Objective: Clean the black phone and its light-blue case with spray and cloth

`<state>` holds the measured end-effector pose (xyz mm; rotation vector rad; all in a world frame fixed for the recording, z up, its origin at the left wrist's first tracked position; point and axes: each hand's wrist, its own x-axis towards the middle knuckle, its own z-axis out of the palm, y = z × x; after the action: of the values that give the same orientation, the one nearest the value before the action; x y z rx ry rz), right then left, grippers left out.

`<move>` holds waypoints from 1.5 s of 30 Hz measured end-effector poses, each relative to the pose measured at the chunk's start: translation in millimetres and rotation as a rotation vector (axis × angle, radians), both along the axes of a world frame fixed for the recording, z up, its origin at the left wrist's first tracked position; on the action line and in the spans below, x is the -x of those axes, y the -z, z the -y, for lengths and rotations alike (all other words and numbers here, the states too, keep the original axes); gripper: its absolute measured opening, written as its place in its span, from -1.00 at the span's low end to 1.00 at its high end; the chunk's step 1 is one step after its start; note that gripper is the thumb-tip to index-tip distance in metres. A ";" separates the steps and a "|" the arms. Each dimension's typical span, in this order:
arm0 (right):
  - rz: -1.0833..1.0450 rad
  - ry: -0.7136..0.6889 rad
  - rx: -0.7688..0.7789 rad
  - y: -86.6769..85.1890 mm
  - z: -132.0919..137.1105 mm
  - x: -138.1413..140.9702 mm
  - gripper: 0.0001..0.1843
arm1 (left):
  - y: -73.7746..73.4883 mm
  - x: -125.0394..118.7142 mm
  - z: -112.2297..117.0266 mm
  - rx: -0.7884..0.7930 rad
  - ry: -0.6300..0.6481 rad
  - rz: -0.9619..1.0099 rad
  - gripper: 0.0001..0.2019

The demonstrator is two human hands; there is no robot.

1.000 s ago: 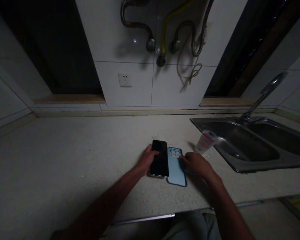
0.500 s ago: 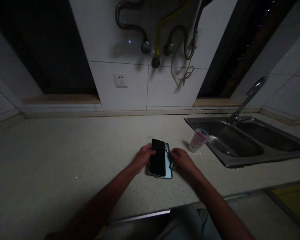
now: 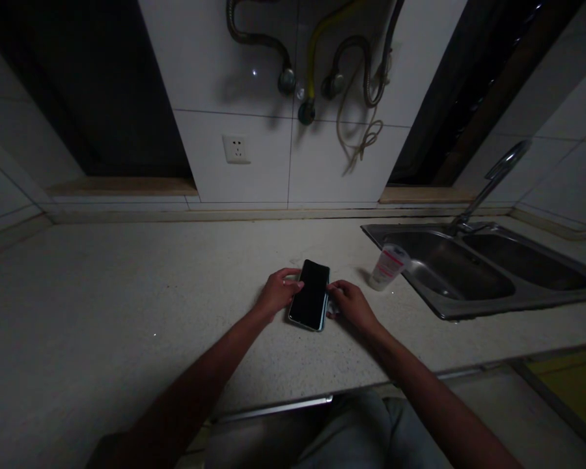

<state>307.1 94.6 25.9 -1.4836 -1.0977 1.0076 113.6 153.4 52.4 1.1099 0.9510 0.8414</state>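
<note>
A smartphone (image 3: 311, 296) with a dark screen lies face up over a pale blue phone case (image 3: 325, 314), above the counter. Only a thin strip of the case shows along the phone's right side. My left hand (image 3: 279, 291) grips the phone's left edge, its thumb on the screen side. At the right edge, my right hand (image 3: 350, 302) pinches the case, with the fingertips partly hidden. Whether the phone sits fully inside the case I cannot tell.
A clear plastic cup (image 3: 388, 267) with red print stands to the right, close to the double sink (image 3: 442, 314) and its faucet (image 3: 493, 182). The pale speckled countertop (image 3: 127, 280) runs along the tiled wall, which has a socket (image 3: 236, 150) and hoses.
The phone and case have come together: the case stuck out widely on the right before, and now only a narrow strip shows. Both hands have shifted slightly.
</note>
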 end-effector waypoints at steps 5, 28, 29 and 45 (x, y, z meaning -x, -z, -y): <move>-0.153 0.010 -0.010 -1.9 -3.6 5.9 -0.60 | 5.5 -9.6 4.0 -0.152 -0.171 -0.040 -0.68; -0.253 -0.035 -0.125 -10.0 1.8 12.6 -0.53 | 12.8 -15.7 1.3 -0.240 -0.155 -0.032 -0.64; -0.224 -0.030 -0.130 -8.9 1.1 11.8 -0.54 | 13.1 -15.1 0.6 -0.167 -0.092 0.021 -0.61; 0.895 0.306 -0.327 -25.8 9.1 -34.2 -0.55 | 13.8 -8.8 -7.7 0.141 -0.187 0.395 -0.43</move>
<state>341.3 85.5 51.7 -1.7837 -1.4830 -0.1053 122.5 161.1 38.6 0.7049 0.7739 1.0812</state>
